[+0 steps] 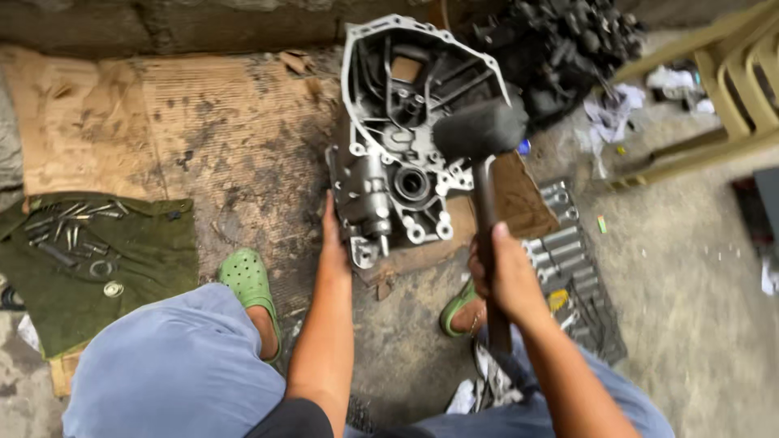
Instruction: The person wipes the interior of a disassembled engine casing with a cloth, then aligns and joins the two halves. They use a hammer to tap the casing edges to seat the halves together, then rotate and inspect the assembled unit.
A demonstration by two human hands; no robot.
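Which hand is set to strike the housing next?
Right, probably. The right hand grips the mallet, its head raised over the housing. The left hand rests against the housing's side, bracing it.

A green cloth [97, 268] lies at the left edge of the floor [690, 284]. Small bolts [69, 223] and metal rings [109, 280] rest on it. A big sheet of cardboard [162, 122] covers the floor's far left part, up by the wall [162, 24]. A tray of sockets [572, 268] sits right of the middle. A pile of dark, greasy parts [568, 49] is at the far edge. Crumpled rags [613, 113] lie near it. A tan plastic chair [730, 89] stands in the far right corner.
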